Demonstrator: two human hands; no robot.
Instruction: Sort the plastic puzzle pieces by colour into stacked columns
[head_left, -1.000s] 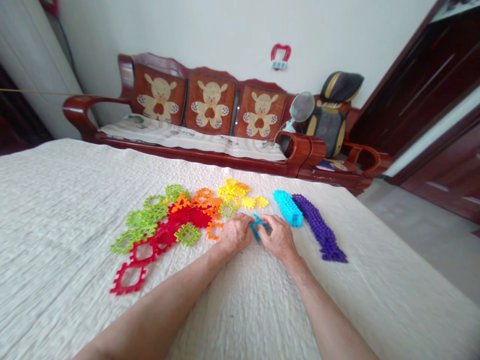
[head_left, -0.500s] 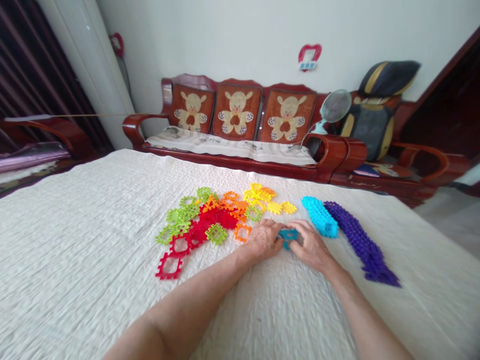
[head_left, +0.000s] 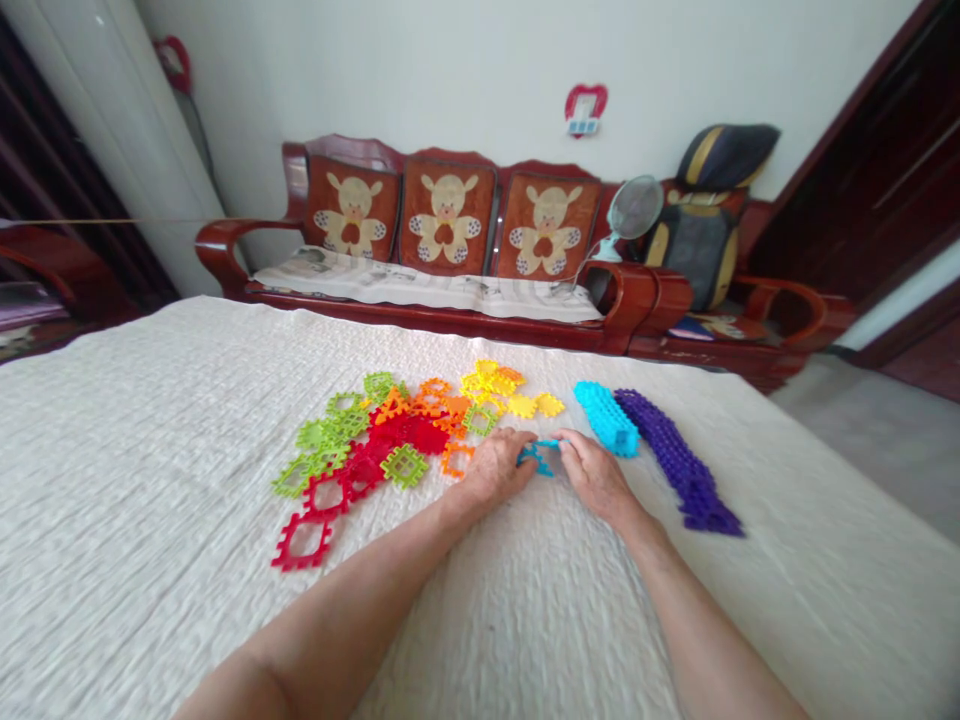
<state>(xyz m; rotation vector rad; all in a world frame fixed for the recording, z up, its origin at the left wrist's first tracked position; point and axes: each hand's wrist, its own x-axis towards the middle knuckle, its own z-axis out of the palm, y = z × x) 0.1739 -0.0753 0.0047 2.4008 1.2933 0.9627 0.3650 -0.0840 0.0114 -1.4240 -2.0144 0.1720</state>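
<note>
Between my hands are blue interlocking plastic tiles [head_left: 541, 460] with notched edges, partly covered by my fingers. My left hand [head_left: 499, 465] is closed on their left side. At their upper right, my right hand [head_left: 595, 474] pinches an edge between thumb and fingers. Whether the pieces are fully joined I cannot tell. Just right of my hands lies a light-blue block of joined tiles [head_left: 606, 418], and beside it a long purple row of joined tiles [head_left: 679, 460]. Left of my left hand is an orange square tile [head_left: 456, 460].
Red tiles [head_left: 304, 541], green tiles [head_left: 405, 466] and yellow tiles [head_left: 487, 380] lie in a loose heap on the white quilted cover [head_left: 187, 430]. Beyond it stand a wooden sofa [head_left: 420, 312] with bear cushions, a small fan [head_left: 636, 207] and a massage chair pad [head_left: 694, 245].
The view has swung right, so everything sits further left. My right hand's grip has shifted to the upper edge of the blue tiles, and they are turned differently.
</note>
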